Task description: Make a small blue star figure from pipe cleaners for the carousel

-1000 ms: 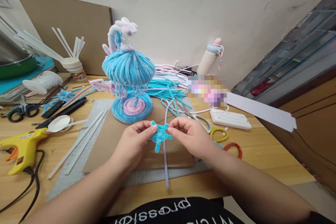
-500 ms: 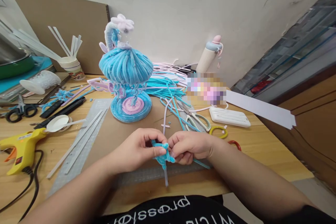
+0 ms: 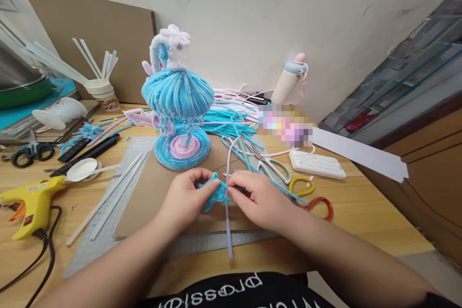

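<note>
My left hand (image 3: 186, 199) and my right hand (image 3: 258, 197) meet over a brown cardboard sheet (image 3: 147, 197) and both pinch a small blue pipe-cleaner piece (image 3: 214, 193). A lilac pipe cleaner (image 3: 227, 224) runs under the piece toward me. Behind my hands stands a blue and pink pipe-cleaner figure (image 3: 176, 101) with a domed top and a round coiled base.
A pile of blue and pink pipe cleaners (image 3: 231, 115) lies behind the figure. Scissors (image 3: 269, 166), a white box (image 3: 315, 163) and yellow and red rings lie right. A yellow glue gun (image 3: 29, 202), rulers, black scissors (image 3: 27, 151) and a paper cup with sticks (image 3: 103, 94) are left.
My hands rose back away from me with the blue piece after dipping toward my body. The piece has been turned and bunched between my fingers.
</note>
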`<state>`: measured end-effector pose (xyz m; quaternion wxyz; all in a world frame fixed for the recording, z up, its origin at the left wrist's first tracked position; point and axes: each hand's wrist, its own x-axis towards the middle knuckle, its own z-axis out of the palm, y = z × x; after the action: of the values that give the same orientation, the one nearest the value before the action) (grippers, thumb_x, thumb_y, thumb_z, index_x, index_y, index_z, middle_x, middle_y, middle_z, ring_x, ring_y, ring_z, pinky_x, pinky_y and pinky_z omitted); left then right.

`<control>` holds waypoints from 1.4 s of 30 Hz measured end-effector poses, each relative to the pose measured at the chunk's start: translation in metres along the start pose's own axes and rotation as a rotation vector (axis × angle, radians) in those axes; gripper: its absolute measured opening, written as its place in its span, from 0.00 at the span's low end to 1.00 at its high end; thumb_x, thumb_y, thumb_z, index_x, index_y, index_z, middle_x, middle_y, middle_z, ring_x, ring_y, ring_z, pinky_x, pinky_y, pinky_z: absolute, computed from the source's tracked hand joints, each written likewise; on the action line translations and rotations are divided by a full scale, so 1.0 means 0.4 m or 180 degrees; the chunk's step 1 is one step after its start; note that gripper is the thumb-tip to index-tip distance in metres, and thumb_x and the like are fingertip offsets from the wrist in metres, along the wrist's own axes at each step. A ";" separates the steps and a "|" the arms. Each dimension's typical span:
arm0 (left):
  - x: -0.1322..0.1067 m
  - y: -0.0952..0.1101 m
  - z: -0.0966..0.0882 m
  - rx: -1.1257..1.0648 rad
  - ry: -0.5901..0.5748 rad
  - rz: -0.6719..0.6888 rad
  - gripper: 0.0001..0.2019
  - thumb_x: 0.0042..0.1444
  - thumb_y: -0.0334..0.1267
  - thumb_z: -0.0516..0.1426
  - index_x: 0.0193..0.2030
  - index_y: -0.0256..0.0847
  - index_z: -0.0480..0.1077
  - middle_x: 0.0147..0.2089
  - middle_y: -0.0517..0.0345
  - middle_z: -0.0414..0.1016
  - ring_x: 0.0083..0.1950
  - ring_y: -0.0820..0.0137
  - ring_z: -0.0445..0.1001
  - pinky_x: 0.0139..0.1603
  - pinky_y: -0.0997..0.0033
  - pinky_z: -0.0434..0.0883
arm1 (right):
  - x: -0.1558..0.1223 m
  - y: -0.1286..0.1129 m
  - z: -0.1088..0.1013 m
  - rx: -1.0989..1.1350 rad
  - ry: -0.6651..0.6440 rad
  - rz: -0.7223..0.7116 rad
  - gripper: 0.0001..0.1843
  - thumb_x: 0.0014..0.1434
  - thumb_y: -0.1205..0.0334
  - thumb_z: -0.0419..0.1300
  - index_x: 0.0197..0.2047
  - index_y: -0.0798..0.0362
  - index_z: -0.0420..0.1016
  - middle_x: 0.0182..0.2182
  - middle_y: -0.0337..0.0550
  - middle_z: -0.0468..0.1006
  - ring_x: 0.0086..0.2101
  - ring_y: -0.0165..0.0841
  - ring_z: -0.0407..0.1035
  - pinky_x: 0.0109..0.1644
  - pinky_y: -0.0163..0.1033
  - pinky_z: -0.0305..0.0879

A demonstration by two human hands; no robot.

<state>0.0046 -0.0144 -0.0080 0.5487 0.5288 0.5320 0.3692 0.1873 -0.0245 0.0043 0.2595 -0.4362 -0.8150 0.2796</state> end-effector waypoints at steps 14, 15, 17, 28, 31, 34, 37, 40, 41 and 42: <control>0.000 0.002 -0.001 -0.1756 -0.0652 -0.0560 0.10 0.45 0.35 0.67 0.35 0.36 0.75 0.32 0.58 0.75 0.32 0.73 0.70 0.31 0.76 0.67 | 0.008 0.026 0.013 0.0535 0.0545 -0.0802 0.10 0.64 0.70 0.52 0.41 0.53 0.74 0.32 0.43 0.74 0.34 0.32 0.68 0.39 0.37 0.65; 0.001 0.002 -0.003 -0.1603 -0.0659 -0.0480 0.10 0.46 0.36 0.67 0.34 0.36 0.76 0.32 0.57 0.76 0.33 0.73 0.70 0.33 0.76 0.67 | 0.008 0.026 0.011 0.0567 0.0519 -0.0768 0.10 0.63 0.69 0.52 0.40 0.53 0.74 0.31 0.43 0.74 0.34 0.32 0.69 0.38 0.37 0.65; 0.003 0.001 -0.007 -0.1319 -0.0616 -0.0356 0.10 0.46 0.37 0.67 0.34 0.36 0.76 0.32 0.57 0.76 0.33 0.73 0.70 0.34 0.75 0.67 | 0.009 0.026 0.007 0.0587 0.0473 -0.0716 0.09 0.63 0.69 0.52 0.39 0.52 0.75 0.31 0.44 0.74 0.34 0.32 0.69 0.38 0.37 0.65; 0.001 0.006 -0.006 -0.2129 -0.0832 -0.0851 0.09 0.45 0.34 0.68 0.33 0.34 0.75 0.26 0.61 0.74 0.23 0.79 0.69 0.25 0.80 0.71 | 0.003 0.029 0.011 0.0699 0.0594 -0.0354 0.09 0.61 0.67 0.56 0.44 0.52 0.74 0.36 0.43 0.79 0.35 0.31 0.73 0.39 0.36 0.67; -0.003 0.008 -0.007 -0.2319 -0.0846 -0.0864 0.08 0.47 0.32 0.66 0.34 0.33 0.75 0.27 0.60 0.74 0.25 0.78 0.71 0.26 0.80 0.74 | 0.002 0.029 0.010 0.0559 0.0537 -0.0562 0.10 0.59 0.66 0.58 0.45 0.53 0.75 0.35 0.44 0.79 0.34 0.32 0.72 0.38 0.37 0.67; -0.008 0.013 -0.008 -0.2448 -0.0926 -0.0882 0.07 0.49 0.30 0.65 0.35 0.34 0.74 0.30 0.58 0.76 0.29 0.76 0.74 0.31 0.78 0.76 | 0.005 0.027 0.012 0.0802 0.0564 -0.0387 0.09 0.59 0.61 0.60 0.43 0.53 0.77 0.32 0.44 0.78 0.32 0.31 0.70 0.37 0.37 0.66; -0.013 0.017 -0.006 -0.2491 -0.1030 -0.0861 0.07 0.49 0.29 0.65 0.35 0.35 0.72 0.33 0.58 0.76 0.31 0.76 0.75 0.35 0.76 0.77 | 0.009 0.022 0.018 0.1318 0.0587 0.0022 0.09 0.59 0.58 0.61 0.36 0.53 0.79 0.30 0.43 0.79 0.31 0.32 0.71 0.37 0.37 0.66; -0.013 0.019 -0.002 -0.2400 -0.1077 -0.0717 0.09 0.48 0.29 0.66 0.35 0.37 0.71 0.34 0.59 0.76 0.32 0.74 0.75 0.36 0.73 0.76 | 0.012 0.016 0.022 0.1889 0.0529 0.0370 0.12 0.55 0.53 0.63 0.31 0.53 0.78 0.29 0.43 0.79 0.32 0.32 0.71 0.37 0.38 0.67; -0.013 0.019 -0.001 -0.2356 -0.1077 -0.0642 0.09 0.48 0.29 0.66 0.35 0.38 0.71 0.34 0.59 0.76 0.32 0.73 0.75 0.36 0.71 0.76 | 0.013 0.015 0.023 0.2072 0.0500 0.0475 0.13 0.54 0.52 0.64 0.30 0.54 0.77 0.29 0.43 0.78 0.31 0.32 0.71 0.37 0.37 0.67; -0.012 0.018 0.000 -0.2316 -0.1072 -0.0569 0.10 0.47 0.30 0.66 0.36 0.38 0.71 0.34 0.59 0.76 0.32 0.72 0.75 0.36 0.70 0.75 | 0.014 0.015 0.023 0.2247 0.0466 0.0566 0.13 0.53 0.51 0.65 0.31 0.54 0.76 0.29 0.42 0.78 0.31 0.31 0.71 0.36 0.37 0.68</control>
<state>0.0051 -0.0179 0.0001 0.8093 0.3049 0.3133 0.3924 0.1817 -0.0192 -0.0052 0.4263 -0.4077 -0.6066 0.5330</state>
